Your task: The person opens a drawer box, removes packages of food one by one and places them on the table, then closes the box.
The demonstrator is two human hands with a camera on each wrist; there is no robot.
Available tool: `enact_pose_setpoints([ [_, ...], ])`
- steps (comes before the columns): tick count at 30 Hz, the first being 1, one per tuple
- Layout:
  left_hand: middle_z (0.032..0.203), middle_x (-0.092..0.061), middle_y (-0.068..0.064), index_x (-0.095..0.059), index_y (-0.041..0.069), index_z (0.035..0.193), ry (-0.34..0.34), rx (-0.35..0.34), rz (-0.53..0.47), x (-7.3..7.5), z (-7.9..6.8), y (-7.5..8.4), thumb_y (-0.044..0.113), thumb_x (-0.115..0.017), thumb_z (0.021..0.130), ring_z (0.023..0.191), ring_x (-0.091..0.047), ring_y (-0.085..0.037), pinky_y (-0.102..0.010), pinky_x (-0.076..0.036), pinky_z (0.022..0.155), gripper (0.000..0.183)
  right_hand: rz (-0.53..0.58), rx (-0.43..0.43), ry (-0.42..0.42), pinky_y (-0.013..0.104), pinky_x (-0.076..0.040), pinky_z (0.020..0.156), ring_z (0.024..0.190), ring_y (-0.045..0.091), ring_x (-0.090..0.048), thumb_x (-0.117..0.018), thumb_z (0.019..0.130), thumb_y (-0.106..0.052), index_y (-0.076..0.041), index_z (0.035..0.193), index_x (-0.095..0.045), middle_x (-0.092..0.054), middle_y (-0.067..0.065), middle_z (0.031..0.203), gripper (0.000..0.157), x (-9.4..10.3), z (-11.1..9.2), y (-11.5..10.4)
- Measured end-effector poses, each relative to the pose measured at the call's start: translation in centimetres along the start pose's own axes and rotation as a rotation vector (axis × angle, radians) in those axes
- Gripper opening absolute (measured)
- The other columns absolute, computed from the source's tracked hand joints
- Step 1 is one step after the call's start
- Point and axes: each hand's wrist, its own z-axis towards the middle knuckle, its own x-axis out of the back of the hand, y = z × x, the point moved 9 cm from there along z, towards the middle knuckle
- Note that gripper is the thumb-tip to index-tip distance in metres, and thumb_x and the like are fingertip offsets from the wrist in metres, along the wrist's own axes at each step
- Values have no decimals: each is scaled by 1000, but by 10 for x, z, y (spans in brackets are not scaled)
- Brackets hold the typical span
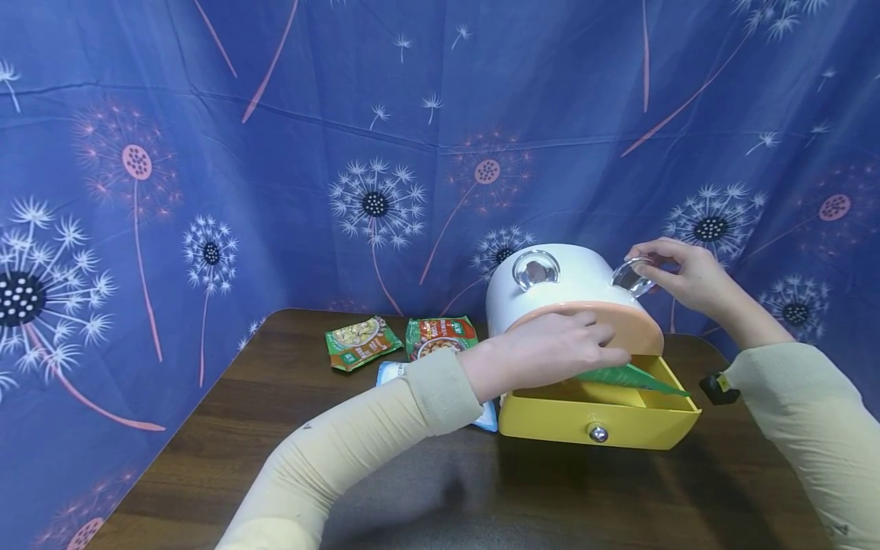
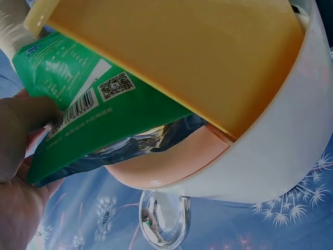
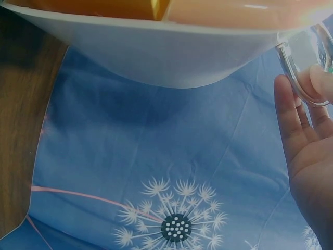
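My left hand (image 1: 560,350) pinches a green packet (image 2: 119,112) with a barcode and QR code. The packet's lower part lies in the opened yellow drawer (image 1: 550,422), against the peach front face (image 2: 171,161) of a rounded white box (image 1: 574,269). My right hand (image 1: 687,276) holds the shiny round piece (image 1: 632,276) on the box's upper right between thumb and fingers. A matching shiny piece (image 1: 536,270) stands at the upper left. In the head view, the left hand hides part of the packet and drawer.
Left of the box lie a green-orange food packet (image 1: 363,342), a red-green one (image 1: 440,336) and a blue-white packet (image 1: 488,417), partly behind my left arm. A small black object (image 1: 719,389) is by my right sleeve. Blue patterned cloth (image 1: 289,214) hangs behind the wooden table (image 1: 227,428).
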Motion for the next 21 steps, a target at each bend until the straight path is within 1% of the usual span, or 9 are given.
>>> enact_pose_setpoints([
  [1, 122, -57, 4, -48, 30, 131, 1, 3, 3, 1, 0, -1, 12, -44, 98, 106, -54, -13, -25, -43, 90, 39, -1, -1, 3, 2, -36, 66, 93, -7, -47, -57, 94, -25, -10, 117, -61, -56, 15, 122, 28, 0, 0, 0],
  [5, 122, -57, 4, -49, 30, 130, 11, 12, 12, 4, -2, -2, 12, -46, 97, 108, -53, -13, -26, -42, 96, 38, -6, -4, 6, 2, -37, 66, 98, 11, -53, -57, 94, -26, -10, 118, -61, -57, 14, 122, 29, 0, 0, 0],
  [9, 121, -57, 5, -50, 29, 129, 34, 14, 0, 10, -4, -3, 11, -46, 96, 108, -53, -13, -25, -40, 97, 37, -4, -2, 1, 4, -38, 66, 102, 29, -56, -56, 94, -25, -10, 118, -61, -58, 14, 119, 29, -1, 0, 0],
  [11, 119, -58, 5, -52, 27, 128, 57, 11, -14, 13, -5, -4, 11, -45, 97, 107, -53, -13, -25, -40, 97, 35, -5, 2, 0, 10, -45, 67, 104, 35, -55, -56, 94, -25, -9, 118, -61, -58, 15, 118, 29, -1, 0, -1],
  [12, 118, -59, 5, -52, 26, 127, 70, 10, -24, 15, -5, -4, 10, -45, 97, 106, -54, -13, -24, -40, 96, 35, -6, 4, 0, 15, -49, 68, 104, 36, -55, -56, 94, -25, -9, 118, -61, -58, 15, 118, 29, -1, 0, -1],
  [15, 116, -59, 4, -53, 25, 126, 105, 9, -45, 20, -7, -5, 9, -45, 97, 103, -54, -14, -23, -41, 94, 33, -15, 7, 4, 20, -51, 70, 104, 34, -56, -56, 94, -24, -9, 118, -61, -58, 15, 118, 29, 0, 0, -1],
  [16, 115, -59, 4, -54, 24, 125, 115, 8, -49, 22, -8, -5, 9, -44, 98, 102, -54, -14, -22, -42, 92, 33, -17, 8, 7, 20, -51, 70, 103, 32, -56, -56, 94, -24, -9, 118, -61, -58, 15, 118, 29, 0, 0, -1],
  [19, 112, -59, 4, -54, 23, 123, 136, 13, -48, 25, -10, -5, 9, -42, 99, 99, -54, -14, -22, -43, 88, 31, -23, 8, 13, 7, -41, 68, 101, 23, -55, -57, 94, -24, -9, 117, -61, -58, 13, 118, 28, 1, 0, -1],
  [21, 110, -59, 4, -54, 23, 122, 145, 16, -49, 28, -10, -5, 8, -40, 99, 97, -54, -14, -21, -43, 87, 30, -22, 9, 14, 5, -40, 67, 100, 23, -55, -57, 94, -24, -10, 117, -61, -59, 13, 117, 28, 0, 0, -1],
])
